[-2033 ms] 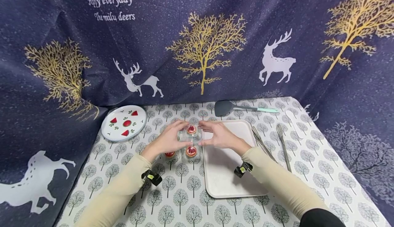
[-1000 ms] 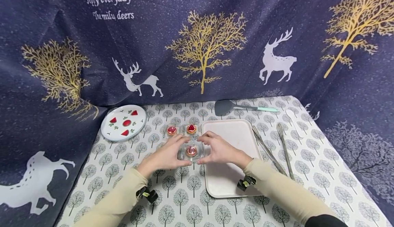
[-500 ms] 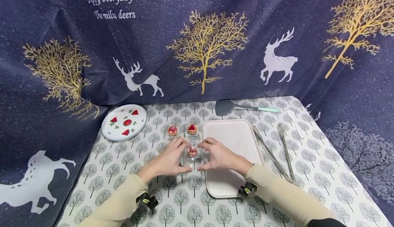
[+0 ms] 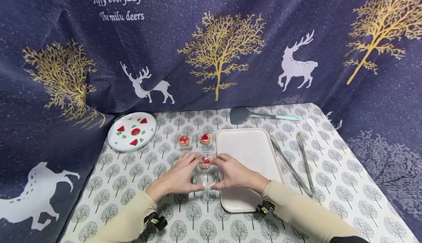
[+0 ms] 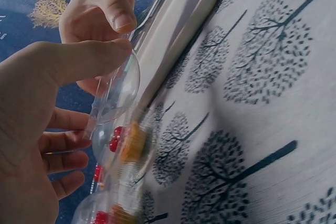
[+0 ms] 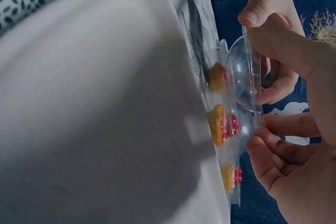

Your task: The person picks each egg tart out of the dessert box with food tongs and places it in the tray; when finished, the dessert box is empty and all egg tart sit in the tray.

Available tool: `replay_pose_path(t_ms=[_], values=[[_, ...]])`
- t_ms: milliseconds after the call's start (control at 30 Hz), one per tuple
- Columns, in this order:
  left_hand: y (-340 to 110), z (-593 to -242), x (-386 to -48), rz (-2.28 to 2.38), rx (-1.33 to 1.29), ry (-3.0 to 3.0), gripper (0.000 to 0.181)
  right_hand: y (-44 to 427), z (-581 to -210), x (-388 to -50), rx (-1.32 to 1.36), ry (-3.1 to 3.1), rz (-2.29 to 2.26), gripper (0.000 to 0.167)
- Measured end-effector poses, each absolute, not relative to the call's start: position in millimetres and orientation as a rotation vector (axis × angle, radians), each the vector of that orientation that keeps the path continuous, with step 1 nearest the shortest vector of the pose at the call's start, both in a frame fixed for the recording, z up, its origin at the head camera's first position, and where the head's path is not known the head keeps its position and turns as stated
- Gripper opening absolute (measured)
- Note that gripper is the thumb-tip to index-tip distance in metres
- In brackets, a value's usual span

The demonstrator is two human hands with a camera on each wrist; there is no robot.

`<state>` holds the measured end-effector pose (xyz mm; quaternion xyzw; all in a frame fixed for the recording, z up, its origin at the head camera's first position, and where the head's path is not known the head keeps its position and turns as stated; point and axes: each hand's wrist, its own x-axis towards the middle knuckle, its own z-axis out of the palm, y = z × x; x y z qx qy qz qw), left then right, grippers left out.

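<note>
My left hand (image 4: 179, 174) and right hand (image 4: 234, 173) pinch opposite sides of a clear plastic domed lid (image 4: 207, 179), thumbs toward my body. Both wrist views show the domed lid (image 5: 123, 90) (image 6: 242, 74) tilted between the hands, its flat rim between thumbs and fingers. Just beyond it sits a small red-topped tart (image 4: 206, 162). Farther back are a left tart (image 4: 184, 140) and a right tart (image 4: 205, 138), each in clear plastic. In the right wrist view, a tart (image 6: 218, 124) shows its yellow crust beside the lid. My left hand hides the cloth at the front left.
A white rectangular tray (image 4: 245, 146) lies right of the tarts, partly under my right hand. A watermelon-patterned plate (image 4: 126, 140) stands at back left. A grey spatula (image 4: 240, 115) lies at the back; metal tongs (image 4: 304, 158) and a white utensil (image 4: 314, 131) lie at right.
Both hands have moved toward my body with the lid, from around the back right tart to in front of the front one. The back left tart has come into view; the front left one is now hidden.
</note>
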<state>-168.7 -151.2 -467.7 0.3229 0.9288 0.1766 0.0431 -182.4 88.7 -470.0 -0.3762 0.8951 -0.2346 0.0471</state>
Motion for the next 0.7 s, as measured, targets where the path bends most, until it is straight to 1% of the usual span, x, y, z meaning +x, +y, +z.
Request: replay_pose_path(t_ms=[133, 533, 700], values=[[-151, -471, -166, 0.54, 1.008, 2.843, 0.075, 87, -472, -179, -1.146, 2.716, -0.698, 0.08], [-154, -479, -159, 0.499, 1.031, 2.847, 0.079, 84, -482, -174, -1.2, 2.729, -0.647, 0.078], [-154, -483, -158, 0.469, 1.025, 2.847, 0.077, 83, -484, -171, -1.187, 2.732, -0.605, 0.078]])
